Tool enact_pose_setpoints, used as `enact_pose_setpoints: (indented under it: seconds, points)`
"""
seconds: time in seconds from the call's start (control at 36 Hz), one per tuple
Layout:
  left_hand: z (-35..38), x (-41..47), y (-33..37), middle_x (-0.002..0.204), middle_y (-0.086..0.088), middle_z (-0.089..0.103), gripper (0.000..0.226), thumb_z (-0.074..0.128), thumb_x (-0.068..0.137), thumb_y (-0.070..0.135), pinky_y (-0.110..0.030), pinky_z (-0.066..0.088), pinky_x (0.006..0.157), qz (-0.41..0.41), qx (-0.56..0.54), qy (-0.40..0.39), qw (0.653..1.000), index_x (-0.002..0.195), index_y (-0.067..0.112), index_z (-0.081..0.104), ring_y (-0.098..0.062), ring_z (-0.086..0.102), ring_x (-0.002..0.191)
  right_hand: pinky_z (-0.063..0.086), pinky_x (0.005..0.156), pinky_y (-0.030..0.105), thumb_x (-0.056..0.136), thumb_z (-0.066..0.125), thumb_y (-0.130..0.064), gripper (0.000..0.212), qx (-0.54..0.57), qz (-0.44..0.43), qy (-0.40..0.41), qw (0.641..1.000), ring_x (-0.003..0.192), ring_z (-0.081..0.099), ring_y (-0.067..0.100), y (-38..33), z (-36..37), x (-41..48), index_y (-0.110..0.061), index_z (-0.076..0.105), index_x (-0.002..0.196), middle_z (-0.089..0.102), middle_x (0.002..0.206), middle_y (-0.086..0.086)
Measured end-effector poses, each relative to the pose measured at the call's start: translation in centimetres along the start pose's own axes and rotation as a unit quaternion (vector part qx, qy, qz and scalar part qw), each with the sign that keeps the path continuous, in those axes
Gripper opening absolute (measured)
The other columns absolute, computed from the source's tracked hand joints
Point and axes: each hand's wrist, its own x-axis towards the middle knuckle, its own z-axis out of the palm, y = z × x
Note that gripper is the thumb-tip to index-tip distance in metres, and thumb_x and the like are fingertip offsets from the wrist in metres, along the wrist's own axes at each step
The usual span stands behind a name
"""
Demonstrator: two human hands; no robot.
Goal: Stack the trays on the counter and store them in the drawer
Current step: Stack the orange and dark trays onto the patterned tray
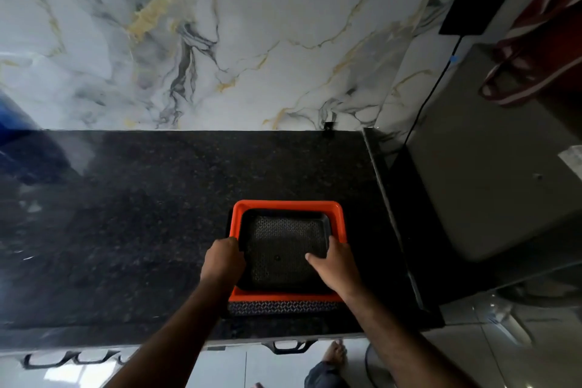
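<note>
The black tray (283, 249), nested in the orange tray (288, 208) at 5 o'clock on the bench (141, 230), is clamped by the left hand (224, 258) and the right hand (335, 264); if lifted alone, the stack may be left behind.

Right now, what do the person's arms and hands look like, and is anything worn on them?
Both forearms are bare up to the frame edge: no sleeves in view. The left hand and right hand wear no gloves, and no watch, bracelet or ring shows. The right forearm has visible hair. Nails look short and unpainted.
</note>
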Motion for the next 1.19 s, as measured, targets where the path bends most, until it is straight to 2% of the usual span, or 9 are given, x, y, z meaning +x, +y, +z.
enact_pose_setpoints:
  seconds: [0.11, 0.31, 0.5, 0.61, 0.69, 0.81, 0.89, 1.03, 1.19]
  points:
    - [0.6, 0.0, 1.0, 0.103, -0.015, 0.071, 0.024, 0.048, 0.089, 0.012, -0.041, 0.052, 0.068, 0.015, 0.085, -0.017, 0.996, 0.103, 0.011, 0.067, -0.036, 0.069, 0.096, 0.039, 0.115, 0.038, 0.082, 0.068, -0.055, 0.086, -0.055, 0.005, 0.007, 0.998, 0.135, 0.045, 0.033, -0.1, 1.1, -0.3, -0.012, 0.034, 0.149, 0.043, 0.145, 0.02]
    - [1.8, -0.3, 3.5, 0.113, -0.011, 0.072, 0.033, 0.042, 0.095, 0.009, -0.04, 0.056, 0.077, 0.012, 0.171, -0.061, 0.983, 0.11, 0.014, 0.071, -0.032, 0.069, 0.105, 0.041, 0.106, 0.036, 0.08, 0.052, -0.075, 0.092, -0.141, 0.016, 0.046, 0.989, 0.125, 0.049, 0.035, 0.2, 3.8, -0.3, -0.008, 0.043, 0.143, 0.046, 0.136, 0.022]
    - [1.4, 0.3, 3.7, 0.111, -0.014, 0.073, 0.034, 0.041, 0.094, 0.006, -0.043, 0.057, 0.077, 0.029, 0.169, -0.064, 0.983, 0.107, 0.01, 0.072, -0.034, 0.07, 0.103, 0.008, 0.127, 0.039, 0.095, 0.043, -0.056, 0.081, -0.162, -0.041, 0.037, 0.985, 0.154, 0.005, 0.037, 1.4, 5.8, -0.9, 0.003, 0.032, 0.15, -0.001, 0.164, 0.029]
    - [0.4, -0.4, 2.0, 0.096, -0.013, 0.073, 0.02, 0.043, 0.095, 0.025, -0.043, 0.053, 0.064, 0.113, 0.135, 0.033, 0.984, 0.096, 0.016, 0.062, -0.039, 0.07, 0.088, 0.025, 0.123, 0.045, 0.098, 0.049, -0.045, 0.064, -0.161, -0.2, 0.157, 0.954, 0.152, 0.022, 0.033, 4.0, 4.4, -2.8, -0.004, 0.044, 0.146, 0.023, 0.163, 0.02]
    - [0.5, -2.1, -1.8, 0.086, -0.007, 0.065, 0.026, 0.046, 0.094, 0.044, -0.041, 0.048, 0.063, 0.171, 0.058, 0.166, 0.97, 0.089, 0.021, 0.054, -0.033, 0.062, 0.082, 0.029, 0.121, 0.049, 0.099, 0.044, -0.043, 0.065, -0.121, -0.201, 0.229, 0.945, 0.152, 0.024, 0.033, 7.9, 3.4, -3.9, -0.002, 0.04, 0.148, 0.029, 0.162, 0.018]
    - [3.0, -5.8, -8.0, 0.12, -0.018, 0.058, 0.046, 0.042, 0.095, 0.047, -0.048, 0.043, 0.102, 0.086, -0.033, 0.228, 0.969, 0.118, 0.008, 0.052, -0.035, 0.05, 0.118, 0.039, 0.113, 0.056, 0.098, 0.025, -0.06, 0.083, -0.132, -0.116, 0.234, 0.956, 0.146, 0.033, 0.042, 14.6, 3.3, -5.7, 0.007, 0.04, 0.145, 0.036, 0.156, 0.026]
    - [6.4, -9.1, -11.2, 0.155, -0.022, 0.035, 0.075, 0.031, 0.096, 0.055, -0.047, 0.022, 0.123, 0.013, 0.003, 0.163, 0.987, 0.146, 0.0, 0.032, -0.035, 0.023, 0.148, 0.035, 0.116, 0.054, 0.097, 0.021, -0.065, 0.088, -0.235, -0.136, 0.172, 0.947, 0.147, 0.032, 0.038, 19.5, 3.5, -6.7, 0.004, 0.042, 0.146, 0.038, 0.156, 0.022]
    - [10.1, -12.7, -13.4, 0.164, -0.016, 0.018, 0.091, 0.011, 0.092, 0.067, -0.046, 0.009, 0.125, -0.034, 0.09, 0.095, 0.991, 0.154, 0.0, 0.018, -0.03, 0.009, 0.153, 0.021, 0.124, 0.047, 0.094, 0.031, -0.07, 0.092, -0.332, -0.176, 0.122, 0.919, 0.155, 0.009, 0.03, 23.1, 3.3, -6.6, -0.003, 0.02, 0.156, 0.012, 0.167, 0.015]
    - [12.8, -16.0, -12.2, 0.164, -0.022, 0.008, 0.088, 0.028, 0.095, 0.061, -0.049, 0.016, 0.123, -0.09, 0.02, 0.136, 0.986, 0.153, -0.002, 0.009, -0.035, 0.008, 0.153, 0.019, 0.124, 0.051, 0.092, 0.033, -0.073, 0.097, -0.343, -0.21, 0.108, 0.909, 0.156, 0.004, 0.031, 24.7, 3.4, -6.1, -0.006, 0.01, 0.158, 0.003, 0.168, 0.015]
